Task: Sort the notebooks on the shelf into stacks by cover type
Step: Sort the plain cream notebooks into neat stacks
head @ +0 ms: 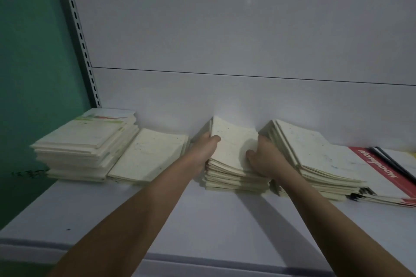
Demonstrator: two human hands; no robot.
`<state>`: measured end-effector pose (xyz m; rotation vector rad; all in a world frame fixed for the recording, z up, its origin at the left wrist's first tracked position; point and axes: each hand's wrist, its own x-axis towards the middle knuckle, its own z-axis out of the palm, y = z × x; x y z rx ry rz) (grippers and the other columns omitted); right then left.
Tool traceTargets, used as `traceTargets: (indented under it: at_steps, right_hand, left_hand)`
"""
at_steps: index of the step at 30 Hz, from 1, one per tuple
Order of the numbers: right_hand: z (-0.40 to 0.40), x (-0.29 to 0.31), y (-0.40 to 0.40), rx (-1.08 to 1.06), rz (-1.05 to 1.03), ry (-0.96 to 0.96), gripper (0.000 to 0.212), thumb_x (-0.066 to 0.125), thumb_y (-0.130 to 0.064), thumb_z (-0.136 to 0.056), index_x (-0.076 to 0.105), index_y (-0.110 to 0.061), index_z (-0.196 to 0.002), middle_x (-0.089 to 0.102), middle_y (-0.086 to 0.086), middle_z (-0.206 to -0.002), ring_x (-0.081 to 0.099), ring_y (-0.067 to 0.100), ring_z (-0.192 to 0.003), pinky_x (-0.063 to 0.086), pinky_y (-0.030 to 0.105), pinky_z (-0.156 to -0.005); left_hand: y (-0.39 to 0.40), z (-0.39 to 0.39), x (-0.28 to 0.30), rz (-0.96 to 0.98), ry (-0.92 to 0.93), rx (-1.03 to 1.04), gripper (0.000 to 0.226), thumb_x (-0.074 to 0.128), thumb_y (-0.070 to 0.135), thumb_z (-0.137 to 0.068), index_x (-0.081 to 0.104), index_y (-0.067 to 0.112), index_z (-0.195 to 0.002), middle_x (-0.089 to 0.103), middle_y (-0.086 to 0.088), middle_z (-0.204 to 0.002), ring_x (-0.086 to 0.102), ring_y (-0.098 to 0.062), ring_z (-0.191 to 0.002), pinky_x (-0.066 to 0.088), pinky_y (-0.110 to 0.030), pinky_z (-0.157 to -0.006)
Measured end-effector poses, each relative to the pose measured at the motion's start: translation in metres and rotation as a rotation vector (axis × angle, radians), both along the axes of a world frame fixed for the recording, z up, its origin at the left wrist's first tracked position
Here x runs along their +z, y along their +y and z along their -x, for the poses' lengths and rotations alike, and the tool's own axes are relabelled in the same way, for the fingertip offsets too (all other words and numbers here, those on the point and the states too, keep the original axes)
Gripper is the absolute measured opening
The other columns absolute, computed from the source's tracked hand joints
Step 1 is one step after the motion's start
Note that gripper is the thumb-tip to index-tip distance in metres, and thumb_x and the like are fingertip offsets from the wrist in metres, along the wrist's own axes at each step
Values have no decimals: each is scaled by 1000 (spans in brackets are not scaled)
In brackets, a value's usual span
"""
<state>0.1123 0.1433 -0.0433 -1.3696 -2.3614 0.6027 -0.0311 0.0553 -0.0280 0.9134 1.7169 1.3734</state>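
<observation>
You had both hands on the middle stack (234,164) of cream notebooks, which stood on the white shelf (157,213) against the back panel. Your left hand (206,149) gripped its left edge, with the thumb curled over the top cover; your right hand (262,157) held the right edge, with fingers bent on the upper notebooks. I judge you clamped from both sides so that the loose pile would stay square when lifted or shifted. To the left lay a low stack (148,157) and a tall stack (87,144) with a green-printed cover on top. Just beside, on the right, a slanted stack (315,159) leaned over red-banded notebooks (378,171), probably another cover type.
</observation>
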Motion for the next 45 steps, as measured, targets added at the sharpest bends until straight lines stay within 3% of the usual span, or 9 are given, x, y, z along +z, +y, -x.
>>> traceTargets:
  at_steps: [2,11,17,24,30,34,38,41,45]
  right_hand:
    - [1,9,-9,-9,-143,81,51,47,-21,-96,33,-5,-143,41,15,-144,47,30,-123,41,36,-94]
    - [66,39,-92,267,-313,461,27,47,-18,-96,63,-20,-118,63,-5,-117,56,12,-106,46,29,-91]
    - [121,7,-134,446,-313,112,36,48,-40,-97,56,-24,-128,57,-3,-128,51,17,-117,44,36,-94]
    - [170,-39,-157,441,-284,-258,86,42,-70,-87,10,-25,-153,6,1,-163,6,25,-149,11,48,-119]
    - [174,-40,-170,370,-443,-295,47,38,-49,-97,38,-22,-136,44,-1,-140,40,22,-127,34,43,-99]
    - [160,-36,-189,347,-413,-196,42,35,-30,-104,36,-25,-146,43,1,-148,42,25,-132,37,41,-104]
    - [148,-34,-216,231,-445,84,41,40,-30,-103,42,-35,-144,53,-2,-142,57,27,-116,47,35,-86]
    - [140,-35,-236,286,-506,-3,42,43,-33,-102,42,-35,-144,52,-5,-142,58,26,-116,47,36,-85]
    - [130,-26,-254,371,-458,-122,47,38,-41,-102,34,-31,-148,43,-5,-149,49,23,-125,43,35,-95]
  left_hand:
    - [-7,7,2,-19,36,-4,32,42,18,-100,53,16,-130,64,1,-119,60,-15,-104,48,-32,-93]
    - [-91,68,20,-90,390,128,24,52,15,-95,68,23,-111,69,4,-110,63,-13,-103,48,-31,-92]
    - [-170,121,-11,29,591,219,18,55,21,-94,69,31,-98,70,12,-99,63,-7,-95,51,-27,-84]
    - [-220,158,-40,56,609,243,20,56,21,-95,64,37,-89,67,15,-97,62,-5,-92,51,-29,-85]
    - [-240,171,-46,14,453,144,18,54,16,-95,70,23,-102,67,10,-103,60,-5,-100,44,-16,-76]
    - [-244,167,-39,-12,239,82,19,50,21,-99,65,20,-109,70,3,-102,64,-15,-97,51,-27,-84]
    - [-231,159,-26,-21,-216,13,34,50,37,-100,59,12,-122,72,-12,-105,71,-31,-95,56,-39,-89]
    - [-218,153,-18,11,-500,-95,42,53,46,-96,64,11,-117,73,-17,-106,70,-36,-97,55,-49,-90]
    - [-205,141,-19,24,-566,-105,28,50,18,-99,60,6,-122,71,-14,-101,66,-27,-87,56,-40,-69]
